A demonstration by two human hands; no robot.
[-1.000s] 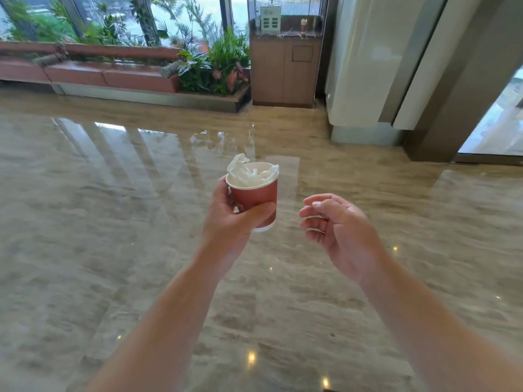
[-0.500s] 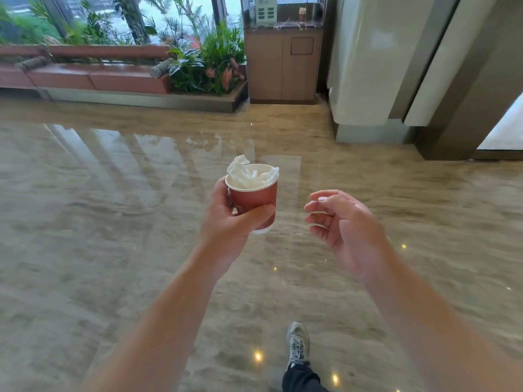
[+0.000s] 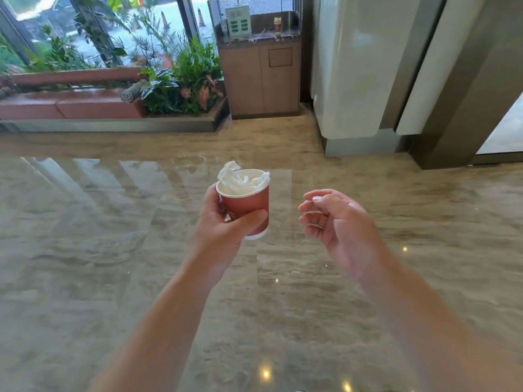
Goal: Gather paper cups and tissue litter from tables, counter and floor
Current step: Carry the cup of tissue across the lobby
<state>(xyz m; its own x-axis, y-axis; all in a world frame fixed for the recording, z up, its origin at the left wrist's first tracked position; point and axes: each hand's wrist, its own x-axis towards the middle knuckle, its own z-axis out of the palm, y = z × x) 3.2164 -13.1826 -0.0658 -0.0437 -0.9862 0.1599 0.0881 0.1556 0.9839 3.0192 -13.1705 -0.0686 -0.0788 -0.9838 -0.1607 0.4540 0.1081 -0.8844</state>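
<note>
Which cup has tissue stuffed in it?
The red cup gripped by the left hand, white tissue poking out. The far cup on the counter is too small to tell.

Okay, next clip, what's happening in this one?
A person stands on a polished stone floor. The left hand grips a red paper cup stuffed with crumpled white tissue. The right hand hangs beside it, fingers loosely curled, holding nothing. Another small cup sits on the wooden counter ahead.
</note>
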